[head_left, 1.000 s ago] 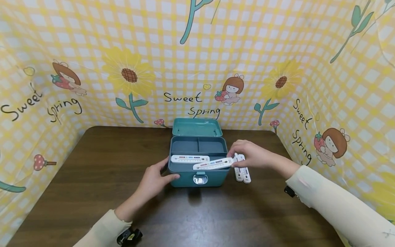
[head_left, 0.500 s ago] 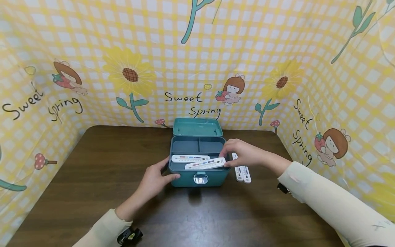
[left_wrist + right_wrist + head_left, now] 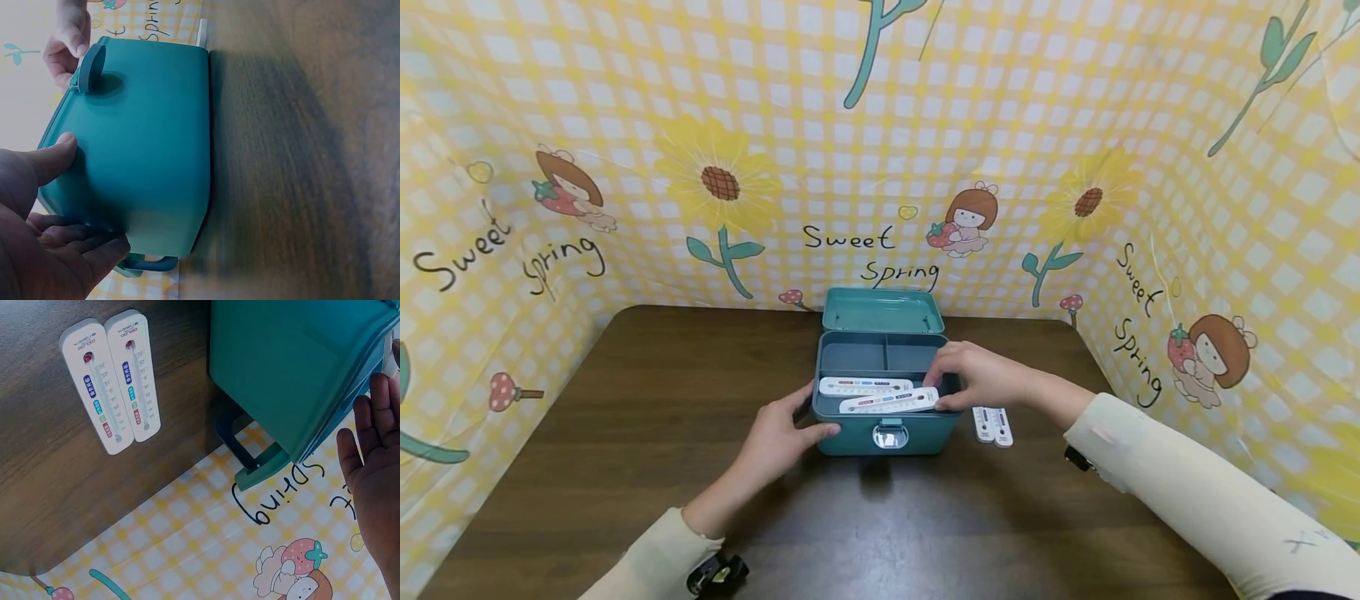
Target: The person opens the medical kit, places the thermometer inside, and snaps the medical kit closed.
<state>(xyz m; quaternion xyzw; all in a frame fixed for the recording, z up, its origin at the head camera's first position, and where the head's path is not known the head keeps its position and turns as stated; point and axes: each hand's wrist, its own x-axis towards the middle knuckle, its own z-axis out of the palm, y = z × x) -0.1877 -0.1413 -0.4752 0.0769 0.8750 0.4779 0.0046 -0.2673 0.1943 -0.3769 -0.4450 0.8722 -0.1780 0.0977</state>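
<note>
A teal storage box (image 3: pixel 850 439) stands with its lid (image 3: pixel 883 310) tipped back. My left hand (image 3: pixel 782 423) rests on its front left corner, thumb on the front wall and fairly straight fingers along the side; the left wrist view shows this teal wall (image 3: pixel 144 125) up close. Over the box's front compartment, my right hand (image 3: pixel 981 377) pinches the right end of a white thermometer (image 3: pixel 887 402). That thermometer lies slightly slanted, overlapping a second white thermometer (image 3: pixel 853 386) behind it in the head view. In the right wrist view the held end is mostly out of frame.
Two more thermometers, one (image 3: pixel 97 387) beside the other (image 3: pixel 134 375), lie on the brown table (image 3: pixel 700 367) right of the box. A divider (image 3: pixel 886 352) splits the box's rear section. Patterned yellow check cloth (image 3: pixel 865 183) walls the table at the back and sides.
My right hand has moved left into the box, carrying the thermometer leftward and over the front compartment. My left hand has stayed at the box's corner.
</note>
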